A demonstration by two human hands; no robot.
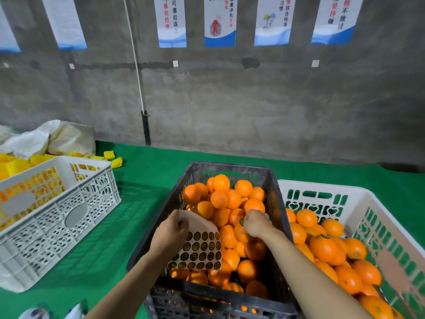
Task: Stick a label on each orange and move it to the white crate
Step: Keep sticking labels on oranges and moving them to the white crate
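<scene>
Pinching curled white paper sheet of dark round labels (200, 247) in left hand (171, 229), fingers clamped on its top edge. Gripping round orange fruit (240, 233) with right hand (256, 223), fingers curled together over it, small dark label (241, 222) right at the fingertips. Both over black slatted plastic crate (273, 203) heaped with oranges, directly below the fingers. White plastic crate (322, 187) part filled with oranges just right of right fingers. Second white crate (69, 203) well left of left fingers, on green tabletop (142, 180).

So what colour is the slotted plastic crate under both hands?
The slotted plastic crate is black, head view.
</scene>
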